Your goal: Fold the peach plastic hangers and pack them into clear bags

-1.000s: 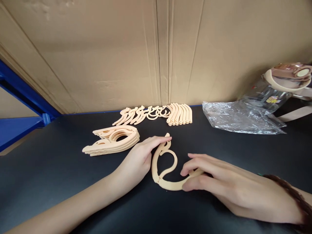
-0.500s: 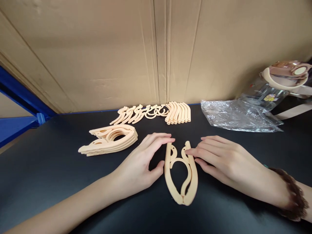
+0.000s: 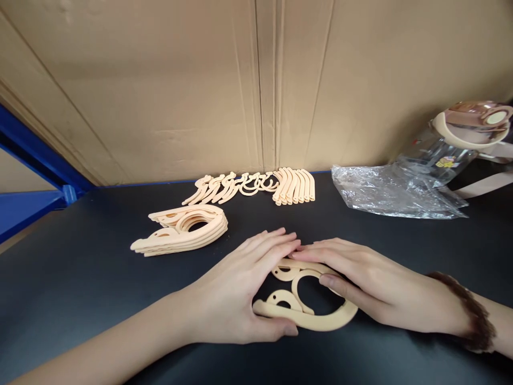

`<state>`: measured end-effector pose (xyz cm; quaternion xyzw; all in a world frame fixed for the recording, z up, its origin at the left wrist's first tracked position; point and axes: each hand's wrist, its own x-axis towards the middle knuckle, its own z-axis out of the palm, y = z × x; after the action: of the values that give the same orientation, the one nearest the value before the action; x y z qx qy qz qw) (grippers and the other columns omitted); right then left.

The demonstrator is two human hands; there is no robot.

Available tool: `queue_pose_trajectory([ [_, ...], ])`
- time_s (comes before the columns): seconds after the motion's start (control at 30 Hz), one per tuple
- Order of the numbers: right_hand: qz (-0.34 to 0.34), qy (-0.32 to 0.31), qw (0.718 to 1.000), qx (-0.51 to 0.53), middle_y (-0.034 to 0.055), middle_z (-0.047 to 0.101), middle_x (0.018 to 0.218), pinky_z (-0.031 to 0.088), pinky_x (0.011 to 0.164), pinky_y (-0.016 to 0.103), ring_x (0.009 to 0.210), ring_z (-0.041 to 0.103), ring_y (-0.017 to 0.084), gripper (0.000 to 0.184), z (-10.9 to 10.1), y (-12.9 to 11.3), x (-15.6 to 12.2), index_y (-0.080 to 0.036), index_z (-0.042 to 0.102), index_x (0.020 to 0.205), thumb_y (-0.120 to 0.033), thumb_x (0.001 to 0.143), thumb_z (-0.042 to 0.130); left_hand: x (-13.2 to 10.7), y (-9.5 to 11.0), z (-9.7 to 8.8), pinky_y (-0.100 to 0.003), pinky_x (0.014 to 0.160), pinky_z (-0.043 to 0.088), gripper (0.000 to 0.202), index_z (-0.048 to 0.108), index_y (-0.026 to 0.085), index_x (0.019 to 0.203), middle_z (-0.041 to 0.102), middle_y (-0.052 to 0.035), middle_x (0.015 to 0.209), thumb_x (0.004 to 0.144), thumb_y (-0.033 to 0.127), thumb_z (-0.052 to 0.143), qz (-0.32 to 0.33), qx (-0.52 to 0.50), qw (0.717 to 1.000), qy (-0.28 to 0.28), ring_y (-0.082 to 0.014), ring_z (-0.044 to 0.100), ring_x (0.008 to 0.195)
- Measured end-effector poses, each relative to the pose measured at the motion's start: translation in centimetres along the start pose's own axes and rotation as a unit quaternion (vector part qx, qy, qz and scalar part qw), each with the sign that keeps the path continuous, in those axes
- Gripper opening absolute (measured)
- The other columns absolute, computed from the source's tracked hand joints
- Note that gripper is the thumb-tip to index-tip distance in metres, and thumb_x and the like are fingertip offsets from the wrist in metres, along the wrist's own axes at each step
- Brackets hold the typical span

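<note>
The hanger point(image 3: 320, 321) has swung round on the near part of the counter point(image 3: 80, 256); its tips now point left, apparently matching the stack point(image 3: 200, 243) at left. The left hand point(image 3: 234, 294) clasps the tip end; the right hand point(image 3: 385, 283) pinches the far arm.

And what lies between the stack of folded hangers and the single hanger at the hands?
In the head view, the left hand lies between the stack and the single hanger.
</note>
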<state>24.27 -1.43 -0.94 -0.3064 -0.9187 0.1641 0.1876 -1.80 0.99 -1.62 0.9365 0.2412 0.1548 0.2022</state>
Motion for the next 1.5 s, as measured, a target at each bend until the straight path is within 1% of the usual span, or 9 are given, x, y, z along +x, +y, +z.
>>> queue_pose_trajectory([
  [0.1, 0.059, 0.005, 0.997, 0.048, 0.0003, 0.062, 0.135, 0.046, 0.102, 0.028, 0.121, 0.058, 0.013, 0.038, 0.2, -0.2, -0.2, -0.029, 0.046, 0.139, -0.029, 0.102, 0.05, 0.0, 0.1, 0.0, -0.057, 0.12, 0.026, 0.088, 0.029, 0.016, 0.148, 0.047, -0.0178, 0.15, 0.08, 0.043, 0.079, 0.013, 0.012, 1.0, -0.003, -0.0323, 0.041, 0.141],
  [0.27, 0.148, 0.054, 0.986, 0.051, 0.0017, 0.064, 0.125, 0.048, 0.096, 0.032, 0.113, 0.06, 0.018, 0.033, -0.1, 0.3, -0.3, -0.03, 0.053, 0.13, -0.043, 0.1, 0.052, 0.0, 0.2, 0.0, -0.042, 0.106, 0.045, 0.079, 0.036, 0.023, 0.144, 0.058, -0.008, 0.134, 0.079, 0.035, 0.079, 0.0, -0.006, 1.0, 0.029, -0.0256, 0.056, 0.12],
  [0.33, 0.179, 0.072, 0.98, 0.044, 0.0027, 0.065, 0.118, 0.048, 0.093, 0.034, 0.109, 0.06, 0.02, 0.036, -0.3, 0.7, -0.2, -0.028, 0.055, 0.127, -0.048, 0.097, 0.055, 0.0, 0.2, 0.0, -0.038, 0.1, 0.048, 0.077, 0.038, 0.024, 0.141, 0.059, -0.0059, 0.13, 0.077, 0.033, 0.08, -0.004, -0.003, 0.999, 0.04, -0.0237, 0.057, 0.113],
  [0.47, 0.234, 0.043, 0.967, 0.094, 0.0005, 0.063, 0.09, 0.044, 0.074, 0.031, 0.083, 0.057, 0.018, 0.027, -0.8, 1.0, 0.2, -0.025, 0.066, 0.099, -0.05, 0.093, 0.059, 0.2, 0.3, 0.1, -0.034, 0.101, 0.044, 0.066, 0.04, 0.021, 0.137, 0.057, -0.0067, 0.133, 0.081, 0.023, 0.074, 0.013, 0.047, 0.994, 0.101, -0.0219, 0.054, 0.118],
  [0.57, 0.265, 0.036, 0.946, 0.183, -0.0028, 0.051, 0.071, 0.035, 0.062, 0.029, 0.067, 0.045, 0.015, 0.035, -1.0, 0.9, 0.4, -0.022, 0.059, 0.072, -0.051, 0.091, 0.06, 0.3, 0.4, 0.2, -0.032, 0.101, 0.042, 0.057, 0.044, 0.019, 0.134, 0.056, -0.0079, 0.134, 0.084, 0.02, 0.071, 0.022, 0.091, 0.985, 0.143, -0.0212, 0.053, 0.121],
  [0.63, 0.281, 0.033, 0.926, 0.252, -0.0039, 0.044, 0.067, 0.031, 0.059, 0.028, 0.064, 0.04, 0.013, 0.041, -1.0, 0.8, 0.5, -0.021, 0.054, 0.066, -0.055, 0.088, 0.062, 0.2, 0.5, 0.1, -0.032, 0.101, 0.042, 0.055, 0.045, 0.018, 0.133, 0.055, -0.0085, 0.135, 0.085, 0.02, 0.07, 0.025, 0.107, 0.983, 0.148, -0.021, 0.053, 0.121],
  [0.83, 0.314, 0.024, 0.875, 0.368, -0.0039, 0.045, 0.066, 0.026, 0.057, 0.028, 0.063, 0.038, 0.012, 0.042, -0.9, 0.9, 0.6, -0.019, 0.061, 0.07, -0.059, 0.082, 0.068, 0.1, 0.6, 0.0, -0.032, 0.101, 0.041, 0.059, 0.044, 0.018, 0.135, 0.054, -0.0087, 0.137, 0.084, 0.023, 0.073, 0.024, 0.117, 0.983, 0.137, -0.021, 0.053, 0.121],
  [1.0, 0.32, 0.033, 0.869, 0.376, -0.0021, 0.052, 0.07, 0.031, 0.061, 0.028, 0.068, 0.044, 0.013, 0.04, -0.8, 0.9, 0.5, -0.018, 0.066, 0.075, -0.058, 0.082, 0.069, 0.2, 0.5, 0.0, -0.032, 0.1, 0.041, 0.06, 0.044, 0.017, 0.135, 0.053, -0.0092, 0.138, 0.083, 0.025, 0.073, 0.025, 0.119, 0.982, 0.143, -0.0217, 0.053, 0.122],
  [1.5, 0.33, 0.031, 0.868, 0.37, -0.001, 0.055, 0.073, 0.033, 0.063, 0.029, 0.069, 0.046, 0.014, 0.041, -0.9, 0.6, 0.7, -0.018, 0.072, 0.083, -0.059, 0.081, 0.069, 0.3, 0.8, -0.1, -0.038, 0.1, 0.035, 0.05, 0.046, 0.015, 0.134, 0.059, -0.0108, 0.138, 0.09, 0.028, 0.065, 0.06, 0.199, 0.966, 0.156, -0.0237, 0.054, 0.121],
])
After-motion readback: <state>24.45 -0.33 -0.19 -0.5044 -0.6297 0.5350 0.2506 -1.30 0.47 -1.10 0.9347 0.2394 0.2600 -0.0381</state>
